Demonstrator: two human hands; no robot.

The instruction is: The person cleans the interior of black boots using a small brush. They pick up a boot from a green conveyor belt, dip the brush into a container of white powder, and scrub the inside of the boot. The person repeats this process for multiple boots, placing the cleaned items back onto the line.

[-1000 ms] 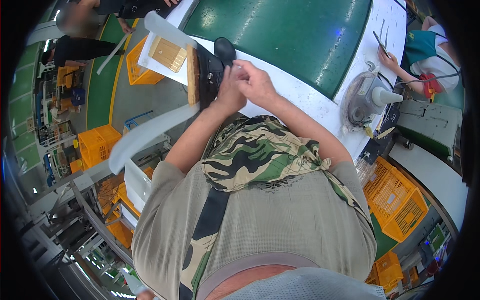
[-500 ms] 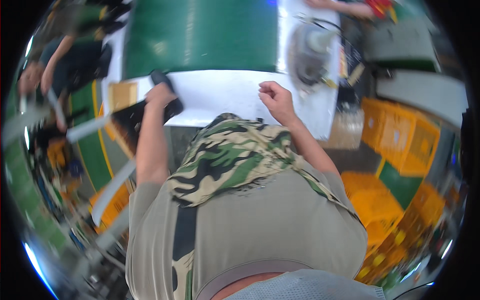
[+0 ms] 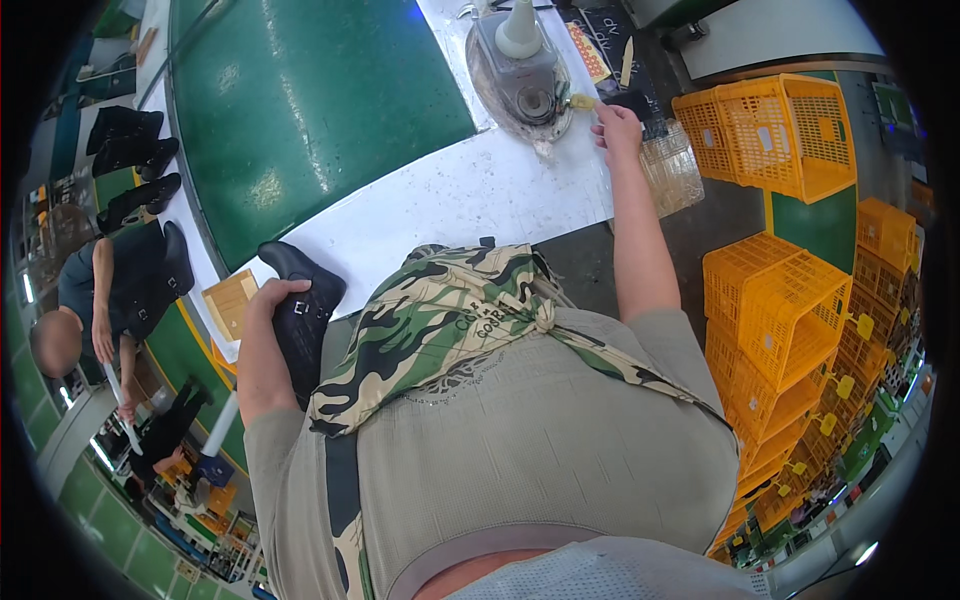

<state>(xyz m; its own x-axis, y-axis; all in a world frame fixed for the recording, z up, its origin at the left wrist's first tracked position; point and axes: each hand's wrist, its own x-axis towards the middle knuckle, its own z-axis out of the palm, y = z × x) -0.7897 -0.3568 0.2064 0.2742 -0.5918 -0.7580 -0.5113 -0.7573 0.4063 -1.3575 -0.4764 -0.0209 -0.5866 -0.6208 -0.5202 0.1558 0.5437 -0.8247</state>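
My left hand [image 3: 268, 305] is closed around a black boot [image 3: 308, 318] with buckled straps, its thumb lying across the shaft. The boot's toe points away from me, over the near edge of the white-covered table. Stretched out to the far right, my right hand [image 3: 619, 130] has its fingertips pinched at the end of a short yellow handle [image 3: 583, 102]. That handle sticks out beside a grey pot [image 3: 522, 75] with a pale cone-shaped bottle [image 3: 518, 30] on top. What the handle's other end is like cannot be made out.
A green belt [image 3: 320, 100] runs along the table, edged by a white surface [image 3: 440, 195]. A wooden block [image 3: 230, 300] sits at the left. Orange crates [image 3: 770, 135] stand at my right. At the left, a co-worker [image 3: 105, 290] handles a white strip near other black boots [image 3: 130, 140].
My view has turned to the right. My right hand has reached out from over the table's middle to the yellow handle by the pot. The boot remains in my left hand.
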